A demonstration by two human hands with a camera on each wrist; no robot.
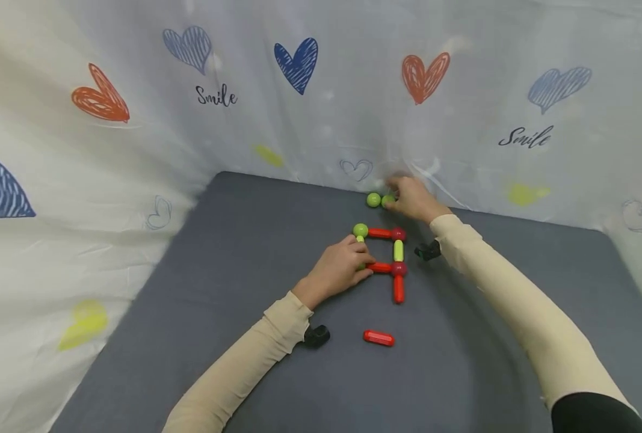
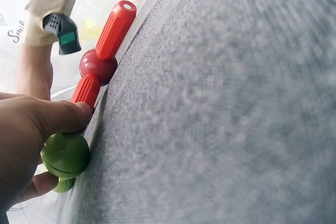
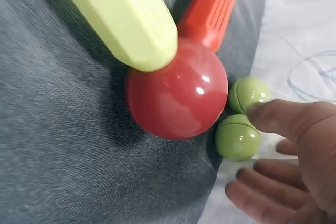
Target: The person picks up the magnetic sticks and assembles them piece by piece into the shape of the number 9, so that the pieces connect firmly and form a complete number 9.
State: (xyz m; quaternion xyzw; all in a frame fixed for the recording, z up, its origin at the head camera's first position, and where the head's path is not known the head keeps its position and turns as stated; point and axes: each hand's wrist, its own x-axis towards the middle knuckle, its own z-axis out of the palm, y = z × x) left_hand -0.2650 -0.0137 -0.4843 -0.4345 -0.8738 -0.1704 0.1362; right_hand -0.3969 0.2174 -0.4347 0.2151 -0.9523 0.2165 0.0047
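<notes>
A square made of building rods and balls lies on the grey cloth. A red rod (image 1: 379,233) and a yellow-green rod (image 1: 399,250) meet at a red ball (image 3: 177,88). My left hand (image 1: 342,266) grips the near-left corner, thumb on a red rod (image 2: 86,92) beside a green ball (image 2: 65,155); the head view mostly hides that ball. From the near-right red ball (image 1: 399,269), another red rod (image 1: 399,290) sticks out toward me. At the back, my right hand (image 1: 415,199) reaches two loose green balls (image 3: 238,138), its thumb at one and its fingers spread past them.
A single loose red rod (image 1: 378,338) lies nearer me on the grey cloth (image 1: 277,240). Behind the cloth's far edge hangs a pale curtain (image 1: 353,120) printed with hearts. Dark devices are strapped at both wrists, one being the left wrist camera (image 1: 316,336).
</notes>
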